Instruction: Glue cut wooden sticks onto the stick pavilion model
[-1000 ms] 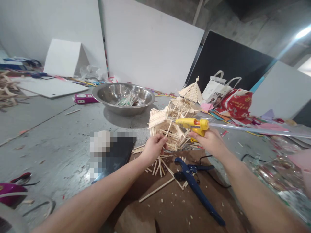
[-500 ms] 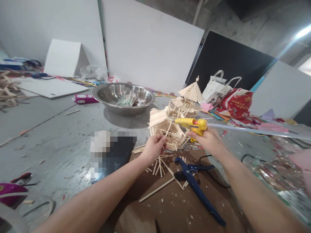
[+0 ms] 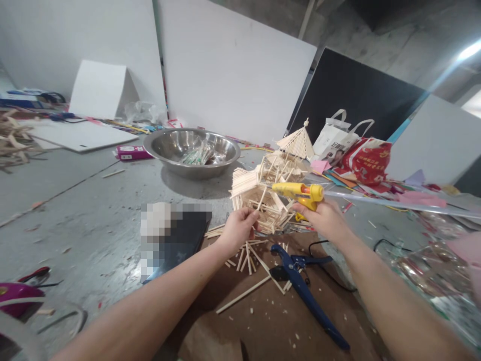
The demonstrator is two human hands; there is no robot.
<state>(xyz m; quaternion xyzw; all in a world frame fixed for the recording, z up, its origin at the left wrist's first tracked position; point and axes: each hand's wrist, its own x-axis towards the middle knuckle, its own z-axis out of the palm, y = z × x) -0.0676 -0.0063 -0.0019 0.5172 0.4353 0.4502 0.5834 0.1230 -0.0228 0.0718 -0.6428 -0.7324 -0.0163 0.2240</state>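
Note:
A model built of thin wooden sticks (image 3: 251,193) stands on the grey floor in front of me. My left hand (image 3: 236,229) pinches a thin stick (image 3: 260,199) that leans up against the model. My right hand (image 3: 326,219) grips a yellow glue gun (image 3: 298,191) whose nozzle points left at the top of that stick. Loose sticks (image 3: 248,258) lie under my left hand on a brown sheet (image 3: 263,321).
Blue-handled cutters (image 3: 304,288) lie on the brown sheet near my right arm. A steel bowl (image 3: 191,150) sits behind the model, bags (image 3: 366,160) and coloured paper to the right. A black board (image 3: 180,235) lies left of the sheet. White panels (image 3: 233,70) lean against the wall.
The glue gun has shifted very slightly; both hands stay on the stick and the gun at the model.

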